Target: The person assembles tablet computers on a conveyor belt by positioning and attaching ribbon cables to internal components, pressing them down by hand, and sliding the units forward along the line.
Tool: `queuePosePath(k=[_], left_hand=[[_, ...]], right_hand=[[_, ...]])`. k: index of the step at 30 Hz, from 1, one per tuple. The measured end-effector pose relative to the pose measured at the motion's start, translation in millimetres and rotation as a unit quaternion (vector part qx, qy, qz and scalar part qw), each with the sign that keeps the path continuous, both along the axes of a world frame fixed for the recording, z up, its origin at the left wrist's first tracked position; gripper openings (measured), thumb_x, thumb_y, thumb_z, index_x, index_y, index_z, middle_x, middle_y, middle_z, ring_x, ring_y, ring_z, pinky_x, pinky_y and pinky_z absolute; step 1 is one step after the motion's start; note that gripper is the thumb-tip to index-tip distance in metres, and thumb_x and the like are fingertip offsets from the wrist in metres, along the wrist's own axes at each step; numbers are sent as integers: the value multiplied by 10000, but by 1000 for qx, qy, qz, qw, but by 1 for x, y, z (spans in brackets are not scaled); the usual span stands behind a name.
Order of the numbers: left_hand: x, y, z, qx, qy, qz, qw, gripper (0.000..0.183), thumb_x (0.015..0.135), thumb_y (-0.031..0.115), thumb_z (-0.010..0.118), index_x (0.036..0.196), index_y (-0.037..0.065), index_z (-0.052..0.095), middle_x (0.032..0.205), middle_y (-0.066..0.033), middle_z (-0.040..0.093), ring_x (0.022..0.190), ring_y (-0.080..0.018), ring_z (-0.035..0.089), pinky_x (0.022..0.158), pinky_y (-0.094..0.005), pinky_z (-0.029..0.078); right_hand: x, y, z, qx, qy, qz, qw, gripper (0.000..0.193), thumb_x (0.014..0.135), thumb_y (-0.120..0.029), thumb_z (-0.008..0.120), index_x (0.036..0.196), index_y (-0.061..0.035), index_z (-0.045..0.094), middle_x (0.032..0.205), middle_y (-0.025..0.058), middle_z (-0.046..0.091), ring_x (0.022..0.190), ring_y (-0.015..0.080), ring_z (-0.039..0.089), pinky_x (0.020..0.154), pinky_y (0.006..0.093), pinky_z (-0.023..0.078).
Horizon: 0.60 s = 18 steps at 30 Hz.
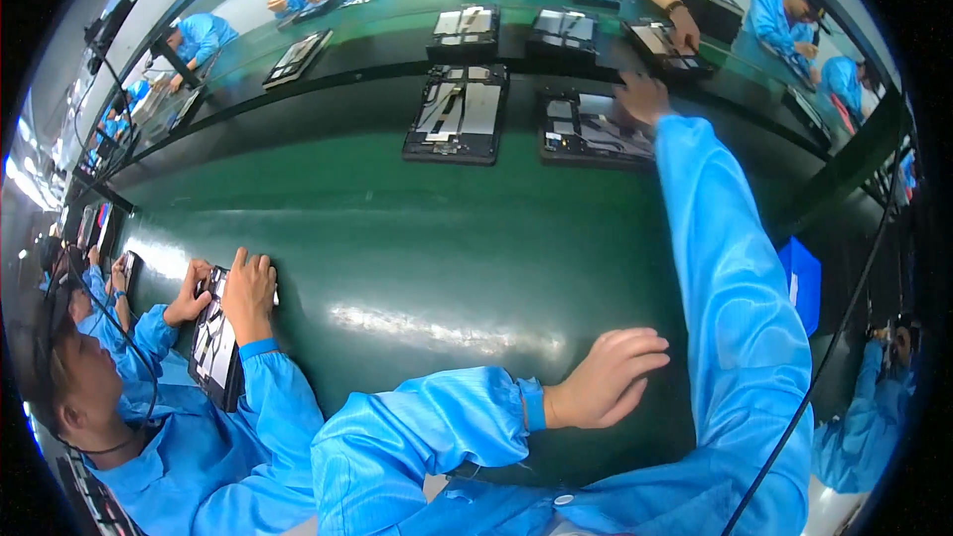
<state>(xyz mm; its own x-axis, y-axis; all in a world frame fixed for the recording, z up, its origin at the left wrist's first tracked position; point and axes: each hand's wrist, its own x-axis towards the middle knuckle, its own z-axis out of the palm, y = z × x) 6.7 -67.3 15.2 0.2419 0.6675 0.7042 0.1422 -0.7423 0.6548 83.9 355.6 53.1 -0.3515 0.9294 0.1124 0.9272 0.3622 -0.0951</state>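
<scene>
My left hand (611, 377) hovers over or rests on the near part of the green table, fingers stretched out and nothing in them. My right arm reaches far forward. At its end, my right hand (643, 99) is blurred over the right end of an opened tablet (561, 144), whose dark frame and pale inner parts show. The hand covers part of that tablet, and its fingertips are smeared, so I cannot tell whether it grips. To the left lies another opened tablet (459, 117) with pale battery panels and dark ribbon cables.
The green table (447, 238) spreads before me. Beyond it, a dark ledge (357, 79) carries several opened tablets (464, 30). Across it, a co-worker's hand (685, 32) touches one. At left, a co-worker handles a tablet (216, 337). A blue bin (802, 283) stands right of my sleeve.
</scene>
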Motion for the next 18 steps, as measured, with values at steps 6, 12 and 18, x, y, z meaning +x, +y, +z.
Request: queuePosePath(k=[6,12,18], left_hand=[[-2,3,1,-30,-1,32,999,485,784,-11,602,1259,35,514,1331,-158,510,1256,-360,472,1030,-467,365],[-1,6,8,-44,35,68,996,515,768,-2,611,1270,42,503,1312,-152,519,1259,-335,471,1055,-469,320],[-3,18,-3,-140,76,218,963,693,804,131,675,1418,18,374,1425,-183,429,1329,-356,386,1099,-451,267]], right_hand=[[23,2,14,-260,45,60,963,547,867,-493,633,1143,-21,645,1172,161,632,1083,258,588,908,359,445],[37,-18,32,-279,85,80,953,518,830,-382,728,1168,-12,597,1085,119,627,1014,205,566,882,333,436],[62,-79,98,-170,258,202,929,576,846,-254,708,1334,-5,533,1211,149,605,1087,230,563,972,335,427]])
